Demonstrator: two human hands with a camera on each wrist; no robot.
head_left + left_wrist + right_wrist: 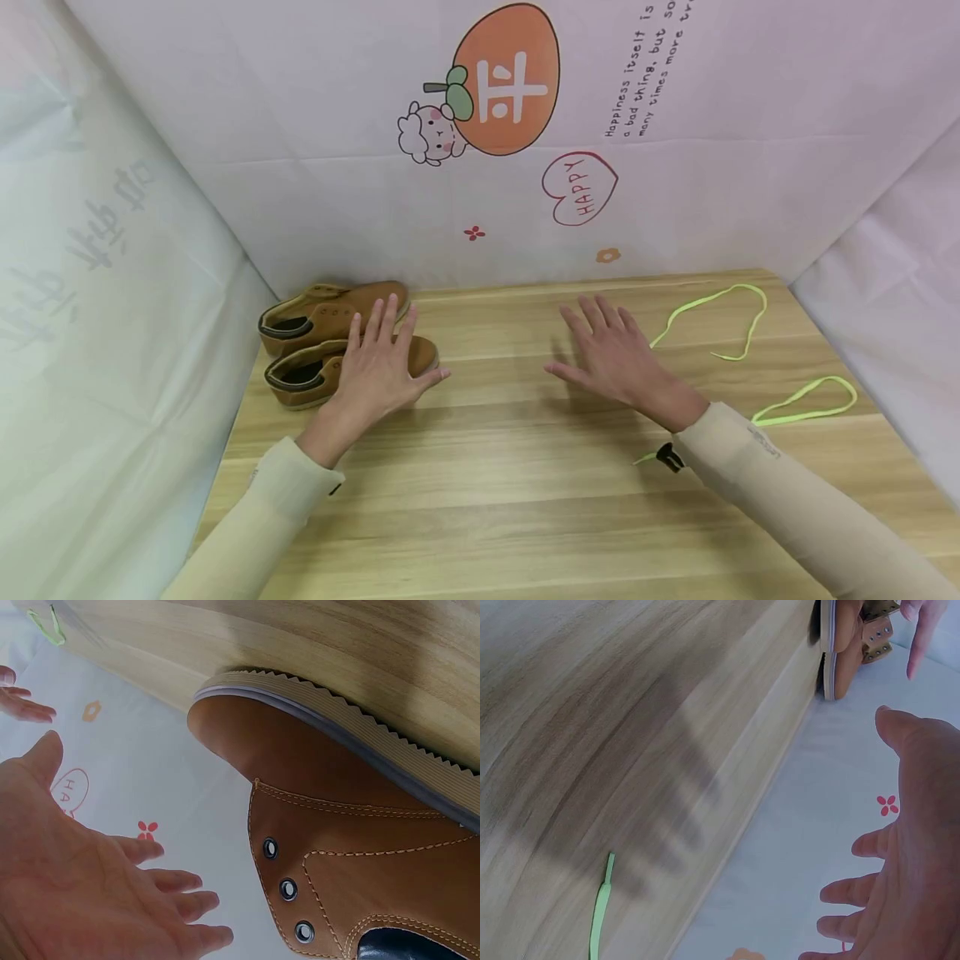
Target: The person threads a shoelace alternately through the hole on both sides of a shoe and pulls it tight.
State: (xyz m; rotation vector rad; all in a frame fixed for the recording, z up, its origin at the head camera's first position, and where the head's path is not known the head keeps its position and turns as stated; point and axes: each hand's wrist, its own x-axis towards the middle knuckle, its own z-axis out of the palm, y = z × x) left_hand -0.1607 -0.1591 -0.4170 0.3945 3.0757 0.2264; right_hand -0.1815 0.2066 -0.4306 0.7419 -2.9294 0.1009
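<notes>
We had our fingers (387,321) spread apart above the desk (487,500).
Our left hand (375,367) hovered by the nearer brown shoe (423,355), the farther brown shoe (322,315) just beyond it, far left; our right hand (618,360) hung left of the yellow-green laces (764,307).

A cloth-walled booth; printed white sheeting (337,192) on three sides; wood-grain tabletop (480,492)

The wood-grain table (480,492) bears two brown shoes (322,321) side by side and yellow-green laces (795,416).
</notes>
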